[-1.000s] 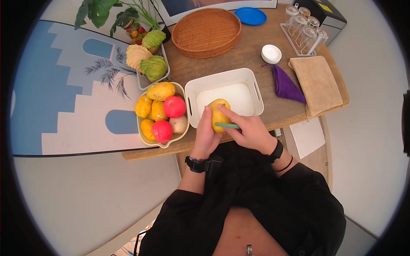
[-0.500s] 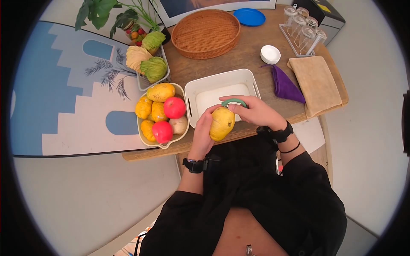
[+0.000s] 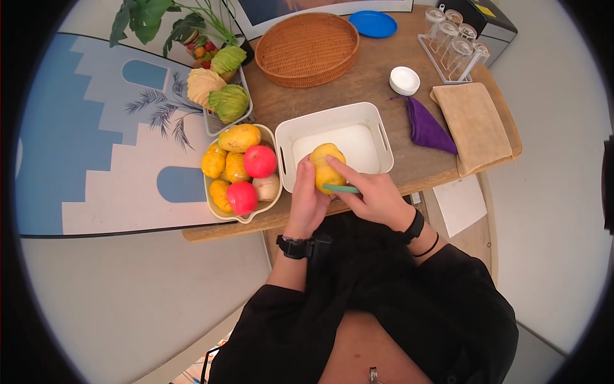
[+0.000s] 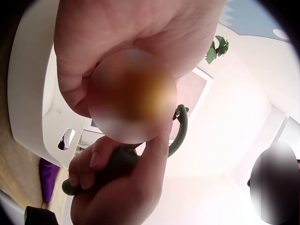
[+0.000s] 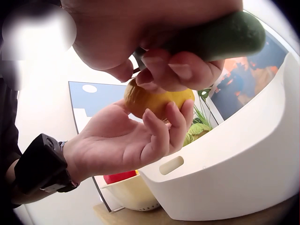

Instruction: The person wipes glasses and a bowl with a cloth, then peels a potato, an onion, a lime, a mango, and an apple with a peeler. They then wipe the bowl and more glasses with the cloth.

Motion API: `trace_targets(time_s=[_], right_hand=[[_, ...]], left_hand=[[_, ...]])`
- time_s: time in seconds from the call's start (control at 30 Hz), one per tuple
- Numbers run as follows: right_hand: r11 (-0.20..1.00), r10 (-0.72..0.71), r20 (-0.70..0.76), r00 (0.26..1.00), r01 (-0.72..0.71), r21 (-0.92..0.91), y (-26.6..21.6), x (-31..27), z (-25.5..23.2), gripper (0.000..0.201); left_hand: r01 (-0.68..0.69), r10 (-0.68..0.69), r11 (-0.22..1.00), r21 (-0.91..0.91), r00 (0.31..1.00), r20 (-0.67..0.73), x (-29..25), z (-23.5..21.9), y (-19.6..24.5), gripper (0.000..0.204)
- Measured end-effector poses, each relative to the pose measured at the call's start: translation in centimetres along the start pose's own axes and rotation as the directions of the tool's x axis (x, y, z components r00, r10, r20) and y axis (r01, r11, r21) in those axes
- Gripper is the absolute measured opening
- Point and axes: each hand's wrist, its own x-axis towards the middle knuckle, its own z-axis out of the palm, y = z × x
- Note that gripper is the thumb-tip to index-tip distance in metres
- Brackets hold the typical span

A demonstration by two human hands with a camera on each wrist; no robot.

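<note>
A yellow, potato-like vegetable [image 3: 327, 168] is gripped by the left hand [image 3: 308, 203] just over the near edge of the white bin [image 3: 291, 128]. The right hand [image 3: 377, 200] curls round a green-handled tool [image 3: 341, 189], its index finger stretched onto the vegetable. Seen from the right wrist, the left fingers cup the yellow vegetable [image 5: 157, 101] from below, and the thick green handle [image 5: 220, 40] lies in the right hand. In the left wrist view a blurred patch covers most of the vegetable; a curved green part [image 4: 182, 133] of the tool shows beside it.
Left of the bin stands a bowl [image 3: 276, 203] of yellow and red produce, with a basket of cabbages [image 3: 229, 104] behind. A wicker tray [image 3: 308, 51], blue plate [image 3: 373, 24], white bowls [image 3: 405, 80], purple cloth [image 3: 428, 128], tan cloth [image 3: 473, 128] and glasses [image 3: 459, 54] occupy the table.
Since half a second ago the right hand has moved from the vegetable's far end back toward the body, and the vegetable has shifted slightly away from the body. Both hands keep their holds.
</note>
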Motion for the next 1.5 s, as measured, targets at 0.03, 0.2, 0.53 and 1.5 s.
trace_targets(time_s=[0.03, 0.2, 0.53, 1.5], right_hand=[[0.999, 0.038, 0.006, 0.999, -0.038, -0.002, 0.1, 0.1, -0.1, 0.064], [0.968, 0.171, -0.065, 0.983, -0.155, 0.196, 1.2, 1.5, -0.3, 0.054], [0.886, 0.317, 0.107, 0.942, -0.335, 0.319, 2.9, 3.4, -1.7, 0.045], [0.914, 0.253, 0.002, 0.967, -0.24, 0.328, 3.1, 2.7, -1.2, 0.042]], left_hand=[[-0.005, 0.005, 1.0, 0.002, 1.0, -0.02, -0.1, 0.2, -0.2, 0.046], [0.028, -0.027, 1.0, -0.014, 1.0, 0.008, -0.5, 0.3, 0.3, 0.048], [0.122, -0.117, 0.991, -0.061, 0.99, 0.084, 0.1, -1.0, 0.0, 0.049], [0.089, -0.095, 0.994, 0.056, 0.989, 0.109, -0.8, -0.1, 0.3, 0.052]])
